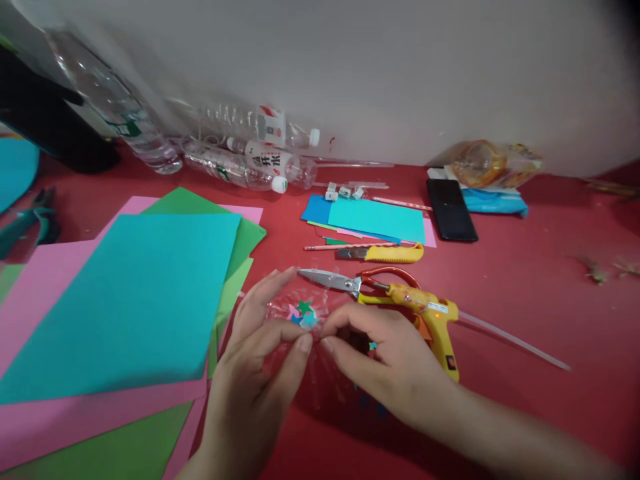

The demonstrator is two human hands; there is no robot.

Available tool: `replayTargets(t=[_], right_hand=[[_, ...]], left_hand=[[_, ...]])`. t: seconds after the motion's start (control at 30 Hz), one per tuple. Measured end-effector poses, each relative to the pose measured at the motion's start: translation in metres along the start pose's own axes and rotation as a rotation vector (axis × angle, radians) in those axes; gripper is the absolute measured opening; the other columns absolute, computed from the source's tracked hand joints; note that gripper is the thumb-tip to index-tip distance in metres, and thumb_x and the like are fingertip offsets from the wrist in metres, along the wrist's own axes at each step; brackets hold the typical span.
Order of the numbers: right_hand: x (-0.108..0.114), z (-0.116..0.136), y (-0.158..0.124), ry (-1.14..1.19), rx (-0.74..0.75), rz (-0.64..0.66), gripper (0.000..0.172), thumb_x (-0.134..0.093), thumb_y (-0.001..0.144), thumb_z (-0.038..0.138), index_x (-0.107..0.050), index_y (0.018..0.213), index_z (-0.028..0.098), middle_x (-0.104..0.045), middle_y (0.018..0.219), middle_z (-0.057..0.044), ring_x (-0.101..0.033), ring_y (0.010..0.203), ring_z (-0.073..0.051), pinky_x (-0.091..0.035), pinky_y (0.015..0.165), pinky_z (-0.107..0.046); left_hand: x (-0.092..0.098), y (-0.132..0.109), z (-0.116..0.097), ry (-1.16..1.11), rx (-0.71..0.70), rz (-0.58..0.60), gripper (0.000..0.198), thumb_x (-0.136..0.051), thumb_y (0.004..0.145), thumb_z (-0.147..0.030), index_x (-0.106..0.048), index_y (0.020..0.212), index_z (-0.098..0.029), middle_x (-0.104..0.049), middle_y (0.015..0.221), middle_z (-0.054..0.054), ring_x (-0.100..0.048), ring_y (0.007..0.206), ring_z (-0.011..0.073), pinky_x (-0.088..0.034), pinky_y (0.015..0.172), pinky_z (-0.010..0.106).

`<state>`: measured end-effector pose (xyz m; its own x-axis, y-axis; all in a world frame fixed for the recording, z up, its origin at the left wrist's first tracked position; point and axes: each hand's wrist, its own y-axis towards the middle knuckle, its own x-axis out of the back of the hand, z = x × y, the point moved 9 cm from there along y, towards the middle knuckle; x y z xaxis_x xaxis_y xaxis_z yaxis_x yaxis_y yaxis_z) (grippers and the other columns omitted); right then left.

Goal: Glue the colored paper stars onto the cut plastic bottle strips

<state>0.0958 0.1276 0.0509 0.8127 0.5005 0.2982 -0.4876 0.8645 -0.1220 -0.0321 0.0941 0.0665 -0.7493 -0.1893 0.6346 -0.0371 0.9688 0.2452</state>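
A clear plastic piece cut into thin strips (320, 380), probably from a bottle, is between my hands. Small paper stars (303, 313) in green, pink, blue and turquoise sit at its middle. My left hand (260, 353) pinches the near rim with thumb and forefinger, other fingers curved round the far side. Thumb and forefinger of my right hand (385, 353) close on the same rim just beside. Whether a tiny star is in the fingertips I cannot make out. Scissors (345, 281) lie just beyond, and a yellow glue gun (430, 313) with a clear glue stick lies right of them.
Coloured paper sheets (135, 300) cover the left. Clear bottles (240, 160) lie along the wall. Behind the scissors are a yellow cutter knife (390, 253), paper strips (380, 219) and a black phone (451, 210). Pliers (37, 217) rest far left; a food bag (495, 163) sits back right.
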Motion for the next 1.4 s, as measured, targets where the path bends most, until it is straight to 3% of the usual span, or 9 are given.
replayTargets(t=[0.3,0.53,0.77,1.0,1.13,1.4], right_hand=[[-0.0007,-0.0011,-0.0007,-0.053,0.007,0.010,0.010,-0.055,0.087,0.017,-0.060,0.078,0.021,-0.062,0.069,0.006,-0.054,0.061,-0.007,-0.041,0.056,-0.018],[-0.0009,-0.0010,-0.0009,-0.072,0.017,0.023,0.011,-0.055,0.087,0.017,-0.060,0.079,0.020,-0.061,0.068,0.005,-0.053,0.062,-0.008,-0.040,0.057,-0.019],[0.0006,0.0006,0.0007,-0.087,0.024,0.018,0.011,-0.054,0.087,0.017,-0.059,0.078,0.020,-0.061,0.068,0.005,-0.053,0.063,-0.009,-0.040,0.057,-0.020],[0.0003,0.0009,-0.0008,-0.079,0.028,0.020,0.012,-0.053,0.086,0.015,-0.058,0.077,0.021,-0.059,0.066,0.007,-0.051,0.061,-0.007,-0.039,0.056,-0.019],[0.0009,-0.0004,-0.0009,-0.093,0.019,0.022,0.013,-0.052,0.087,0.014,-0.058,0.077,0.021,-0.059,0.067,0.006,-0.051,0.061,-0.007,-0.039,0.056,-0.019],[0.0017,0.0021,0.0001,-0.093,0.043,0.007,0.011,-0.054,0.088,0.017,-0.060,0.079,0.021,-0.060,0.067,0.006,-0.052,0.060,-0.008,-0.038,0.055,-0.019]], left_hand=[[-0.0008,-0.0010,0.0039,-0.022,0.028,-0.026,0.018,-0.053,0.090,-0.021,-0.061,0.074,-0.025,-0.041,0.154,-0.002,-0.035,0.143,0.0285,-0.037,0.109,0.058],[-0.0023,0.0003,0.0023,-0.055,-0.008,0.002,0.017,-0.052,0.091,-0.019,-0.061,0.077,-0.024,-0.044,0.153,0.001,-0.031,0.145,0.0284,-0.028,0.115,0.062],[0.0002,0.0001,-0.0027,-0.019,-0.058,0.001,0.015,-0.054,0.091,-0.019,-0.065,0.082,-0.025,-0.044,0.152,0.003,-0.035,0.143,0.0280,-0.031,0.114,0.060],[0.0009,-0.0016,0.0021,-0.100,0.006,-0.003,0.017,-0.054,0.092,-0.023,-0.065,0.080,-0.027,-0.047,0.149,-0.002,-0.039,0.141,0.0270,-0.028,0.115,0.060],[-0.0003,-0.0019,0.0064,-0.111,0.048,0.025,0.021,-0.051,0.093,-0.022,-0.064,0.077,-0.026,-0.049,0.148,-0.002,-0.040,0.140,0.0271,-0.035,0.112,0.058],[-0.0017,0.0020,0.0013,-0.046,-0.013,0.008,0.014,-0.057,0.090,-0.022,-0.066,0.080,-0.025,-0.043,0.152,0.002,-0.039,0.141,0.0289,-0.036,0.112,0.058]])
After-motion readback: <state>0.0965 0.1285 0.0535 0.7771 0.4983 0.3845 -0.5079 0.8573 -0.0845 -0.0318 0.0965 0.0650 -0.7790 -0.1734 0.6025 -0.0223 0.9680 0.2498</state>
